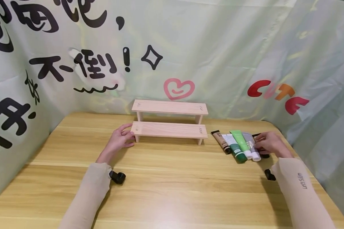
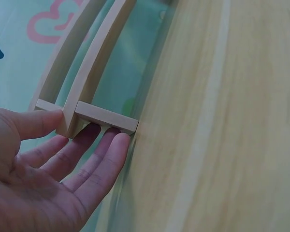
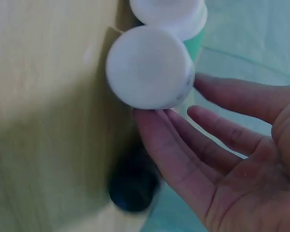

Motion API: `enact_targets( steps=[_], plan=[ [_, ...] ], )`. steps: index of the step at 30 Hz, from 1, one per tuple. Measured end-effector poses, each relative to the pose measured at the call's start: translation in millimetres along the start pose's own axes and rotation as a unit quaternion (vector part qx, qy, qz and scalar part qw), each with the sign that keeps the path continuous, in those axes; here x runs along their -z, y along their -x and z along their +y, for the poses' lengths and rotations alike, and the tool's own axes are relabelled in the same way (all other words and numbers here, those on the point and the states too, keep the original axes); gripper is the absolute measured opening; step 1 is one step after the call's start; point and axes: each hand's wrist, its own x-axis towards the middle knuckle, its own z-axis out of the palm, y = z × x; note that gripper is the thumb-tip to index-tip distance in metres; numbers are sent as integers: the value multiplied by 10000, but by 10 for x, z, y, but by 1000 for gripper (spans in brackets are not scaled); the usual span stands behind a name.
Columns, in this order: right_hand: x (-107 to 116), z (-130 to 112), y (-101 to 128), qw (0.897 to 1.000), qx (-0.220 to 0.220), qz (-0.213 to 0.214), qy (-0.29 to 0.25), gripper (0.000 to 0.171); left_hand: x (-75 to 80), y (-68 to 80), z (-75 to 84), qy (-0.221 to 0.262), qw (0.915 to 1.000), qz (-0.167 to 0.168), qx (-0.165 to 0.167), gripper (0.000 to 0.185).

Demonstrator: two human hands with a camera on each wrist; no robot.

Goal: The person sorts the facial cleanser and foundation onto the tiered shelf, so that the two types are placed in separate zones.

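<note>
A pale two-step wooden shelf point(image 1: 169, 128) stands at the middle back of the table. My left hand point(image 1: 126, 136) rests at the left end of its lower step, thumb by the board and straight fingers against the leg. The left wrist view shows the left hand point(image 2: 87, 133) flat against the shelf's end point(image 2: 106, 118). Several cosmetic tubes lie side by side to the right: brown point(image 1: 220, 142), dark green point(image 1: 235, 149), light green point(image 1: 240, 141), grey point(image 1: 250, 145). My right hand point(image 1: 261, 141) lies over a black tube point(image 1: 264, 155). Its straight fingers point(image 3: 157, 130) touch the grey tube's white cap point(image 3: 147, 67).
The wooden table point(image 1: 172, 178) is walled at the back and sides by a pale green printed curtain point(image 1: 218, 47). A second white cap point(image 3: 169, 12) and the black cap point(image 3: 133, 186) show beside the fingers. The table's right edge runs close behind the tubes.
</note>
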Motion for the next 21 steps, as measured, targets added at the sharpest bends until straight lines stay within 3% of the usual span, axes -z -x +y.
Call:
enact_targets(
  steps=[4, 12, 15, 21],
  plan=[
    [-12, 0, -4, 9996, -114, -253, -1, 57, 2, -3, -2, -38, 10000, -30, -17, 53],
    [-42, 39, -58, 9935, -550, -756, -654, 80, 15, 15, -15, -63, 10000, 39, -25, 52],
    [-51, 57, -71, 9909, -659, -886, -767, 82, 10, 25, -13, -43, 10000, 13, -34, 53],
    [-42, 65, -67, 9937, -449, -829, -602, 80, -15, 18, 8, 27, 10000, 15, -10, 54]
  ],
)
